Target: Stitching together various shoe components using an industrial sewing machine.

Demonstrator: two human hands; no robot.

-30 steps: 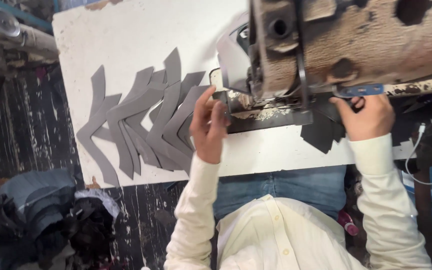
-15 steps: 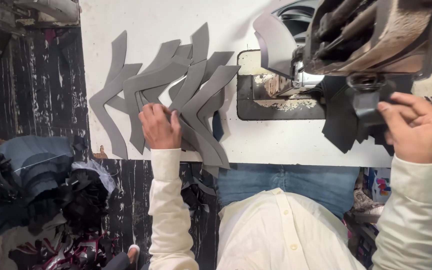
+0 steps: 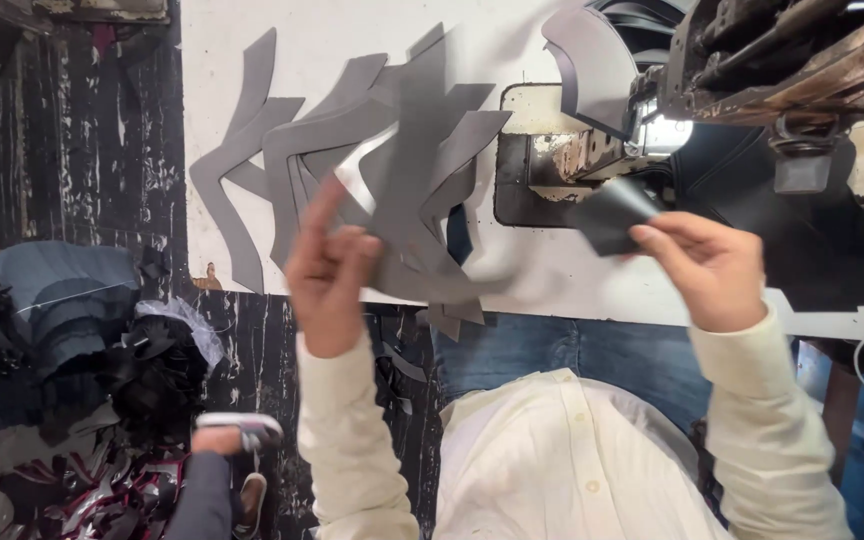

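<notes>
White worktable (image 3: 252,20), grey cut pieces (image 3: 282,150) spread; left hand (image 3: 330,270) lifts one, right hand (image 3: 707,265) pinches dark piece (image 3: 612,212).

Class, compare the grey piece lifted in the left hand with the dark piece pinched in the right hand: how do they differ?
The grey piece is long, angular and raised above the table by the left hand; the dark piece is shorter, blacker and held by the right hand beside the sewing machine. Both are flat cut material.

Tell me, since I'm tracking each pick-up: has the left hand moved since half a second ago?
Yes. The left hand has lifted off the stack of grey cut pieces on the white table, raising one grey piece toward the person.
</notes>
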